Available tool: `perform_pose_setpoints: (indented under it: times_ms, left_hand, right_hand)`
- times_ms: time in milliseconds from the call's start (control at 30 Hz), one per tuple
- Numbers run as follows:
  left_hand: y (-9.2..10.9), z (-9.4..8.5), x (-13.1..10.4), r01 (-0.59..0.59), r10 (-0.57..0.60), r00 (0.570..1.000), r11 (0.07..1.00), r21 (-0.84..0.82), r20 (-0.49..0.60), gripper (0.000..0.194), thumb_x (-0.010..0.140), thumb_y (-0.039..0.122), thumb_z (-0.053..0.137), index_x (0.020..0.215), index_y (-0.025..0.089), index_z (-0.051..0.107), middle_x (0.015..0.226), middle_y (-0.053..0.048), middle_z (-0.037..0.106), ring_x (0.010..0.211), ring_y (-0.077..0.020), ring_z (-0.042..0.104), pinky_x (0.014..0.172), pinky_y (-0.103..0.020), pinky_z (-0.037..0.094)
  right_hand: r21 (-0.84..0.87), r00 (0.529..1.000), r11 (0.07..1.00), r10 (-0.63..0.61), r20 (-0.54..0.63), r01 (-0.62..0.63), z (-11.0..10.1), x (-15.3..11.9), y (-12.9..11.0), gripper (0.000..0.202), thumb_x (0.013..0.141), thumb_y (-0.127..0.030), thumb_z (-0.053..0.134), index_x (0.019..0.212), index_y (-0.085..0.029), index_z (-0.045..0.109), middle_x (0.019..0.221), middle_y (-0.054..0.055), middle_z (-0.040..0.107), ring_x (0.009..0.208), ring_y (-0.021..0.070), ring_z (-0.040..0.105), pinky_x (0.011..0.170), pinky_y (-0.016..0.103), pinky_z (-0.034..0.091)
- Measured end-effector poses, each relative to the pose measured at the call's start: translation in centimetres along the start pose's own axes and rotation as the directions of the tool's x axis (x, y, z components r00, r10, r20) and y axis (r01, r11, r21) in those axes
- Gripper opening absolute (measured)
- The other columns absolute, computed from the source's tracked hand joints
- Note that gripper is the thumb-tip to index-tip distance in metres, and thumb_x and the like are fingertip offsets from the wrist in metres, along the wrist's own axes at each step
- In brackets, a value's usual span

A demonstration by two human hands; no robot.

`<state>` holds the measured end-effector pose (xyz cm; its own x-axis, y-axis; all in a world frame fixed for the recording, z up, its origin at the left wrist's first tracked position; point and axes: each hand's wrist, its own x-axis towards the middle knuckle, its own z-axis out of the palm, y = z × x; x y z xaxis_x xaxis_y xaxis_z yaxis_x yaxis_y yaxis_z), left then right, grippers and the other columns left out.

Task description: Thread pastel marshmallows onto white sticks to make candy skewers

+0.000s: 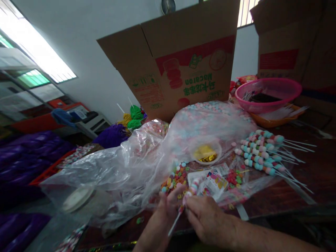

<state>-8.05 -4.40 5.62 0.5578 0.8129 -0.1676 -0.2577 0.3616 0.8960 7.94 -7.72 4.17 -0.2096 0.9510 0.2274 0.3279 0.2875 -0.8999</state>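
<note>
One beaded stick [194, 186], close handwork

Biggest from where I stand is the cardboard box [194, 66], propped up behind the desk [322, 168]. Before it sprawls a clear plastic bag [215, 122] full of pale pink and blue pieces. Over on the right sits a pink bowl [283, 102], and nearer, a heap of beaded skewers [259, 150], bare ends outward.

At the front edge, the right hand [207, 215] is closed, pinching the beaded stick near its lowest pieces. The left hand [159, 218] cups beside it, thumb and fingers apart; blur hides whether it touches. The stick slants up, bare end towards the worker.

I'd keep that pinch firm but light, since the pieces look soft, and steady the bare end so nothing twists. Smallest are the loose rings [181, 173] just beyond; knuckles should stay clear of them.
</note>
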Motion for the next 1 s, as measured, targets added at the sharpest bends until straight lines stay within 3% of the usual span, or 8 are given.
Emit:
perform_pose_setpoints:
  times_ms: [67, 167, 333, 433, 667, 867, 933, 1000]
  left_hand:
    - [-0.1, 0.4, 0.5, -0.028, 0.033, 0.999, 0.976, -0.217, 0.023, 0.06, 0.079, 0.067, 0.042, 0.106, 0.02, 0.066, 0.103, -0.011, 0.067, 0.103, -0.0286, 0.058, 0.091, -0.046, 0.043]
    - [-0.1, -0.2, 1.0, -0.159, 0.143, 0.987, 0.926, -0.343, -0.073, 0.034, 0.082, 0.054, 0.051, 0.088, 0.026, 0.071, 0.093, -0.003, 0.07, 0.09, -0.0228, 0.063, 0.087, -0.042, 0.047]
    - [-1.9, -0.7, 1.4, -0.174, 0.196, 0.931, 0.98, 0.098, -0.309, 0.026, 0.077, 0.041, 0.064, 0.089, 0.019, 0.071, 0.091, -0.005, 0.07, 0.095, -0.022, 0.061, 0.095, -0.038, 0.041]
    - [-2.9, 0.7, 1.6, -0.109, 0.165, 0.948, 0.971, 0.212, -0.271, 0.033, 0.078, 0.038, 0.064, 0.103, 0.016, 0.067, 0.106, -0.007, 0.065, 0.108, -0.0226, 0.054, 0.102, -0.035, 0.034]
    - [-2.4, 3.4, 2.7, 0.147, -0.158, 0.986, 0.971, -0.186, -0.047, 0.039, 0.083, 0.047, 0.054, 0.099, 0.014, 0.066, 0.093, -0.008, 0.066, 0.093, -0.0218, 0.059, 0.087, -0.036, 0.044]
    - [-1.7, 3.7, 2.6, 0.148, -0.16, 0.977, 0.985, -0.087, -0.142, 0.03, 0.071, 0.037, 0.071, 0.086, 0.011, 0.069, 0.08, -0.008, 0.067, 0.076, -0.0188, 0.061, 0.075, -0.029, 0.048]
    - [-1.2, 3.1, 2.7, 0.069, -0.086, 0.972, 0.994, -0.083, -0.218, 0.027, 0.067, 0.038, 0.074, 0.079, 0.015, 0.069, 0.074, -0.004, 0.065, 0.072, -0.0171, 0.06, 0.072, -0.028, 0.049]
    - [-1.0, 2.5, 3.2, -0.049, 0.038, 0.958, 0.998, -0.031, -0.286, 0.028, 0.067, 0.042, 0.073, 0.064, 0.016, 0.064, 0.063, 0.0, 0.061, 0.065, -0.0146, 0.058, 0.067, -0.025, 0.049]
  right_hand:
    - [0.23, 0.99, 0.963, 0.138, 0.03, -0.141, 0.1, 0.3, -0.3, 0.021, 0.081, -0.031, 0.041, 0.064, -0.019, 0.041, 0.059, -0.002, 0.041, 0.056, 0.0123, 0.037, 0.053, 0.024, 0.03]
    - [0.45, 0.949, 0.836, 0.269, 0.163, -0.314, -0.5, 0.9, -0.6, 0.025, 0.078, -0.04, 0.041, 0.063, -0.02, 0.04, 0.051, -0.006, 0.029, 0.046, 0.0097, 0.025, 0.044, 0.022, 0.021]
    - [0.442, 0.96, 0.872, 0.27, -0.07, -0.212, -1.5, 1.1, -0.2, 0.034, 0.08, -0.047, 0.047, 0.06, -0.02, 0.038, 0.057, -0.005, 0.032, 0.053, 0.0101, 0.028, 0.047, 0.022, 0.021]
    - [0.506, 0.972, 0.838, 0.234, 0.007, -0.206, -1.2, 0.8, 0.1, 0.037, 0.083, -0.051, 0.046, 0.065, -0.019, 0.043, 0.056, -0.005, 0.032, 0.051, 0.01, 0.027, 0.046, 0.022, 0.021]
    - [0.635, 0.968, 0.738, 0.243, 0.068, -0.23, -0.1, 0.2, 1.5, 0.037, 0.078, -0.05, 0.057, 0.066, -0.017, 0.048, 0.065, -0.002, 0.046, 0.059, 0.0099, 0.041, 0.049, 0.019, 0.032]
    - [0.673, 0.832, 0.49, 0.325, 0.449, -0.554, 1.1, 0.0, 2.7, 0.045, 0.074, -0.06, 0.048, 0.054, -0.021, 0.038, 0.035, -0.009, 0.03, 0.026, 0.0062, 0.021, 0.029, 0.019, 0.022]
    - [0.624, 0.833, 0.554, 0.324, 0.449, -0.552, 0.8, 0.0, 3.0, 0.052, 0.077, -0.065, 0.04, 0.049, -0.021, 0.038, 0.033, -0.006, 0.032, 0.026, 0.0082, 0.026, 0.029, 0.022, 0.026]
    - [0.58, 0.897, 0.687, 0.376, 0.232, -0.438, -0.1, 0.0, 2.9, 0.054, 0.079, -0.065, 0.042, 0.053, -0.018, 0.045, 0.043, -0.002, 0.042, 0.038, 0.0105, 0.04, 0.039, 0.022, 0.035]
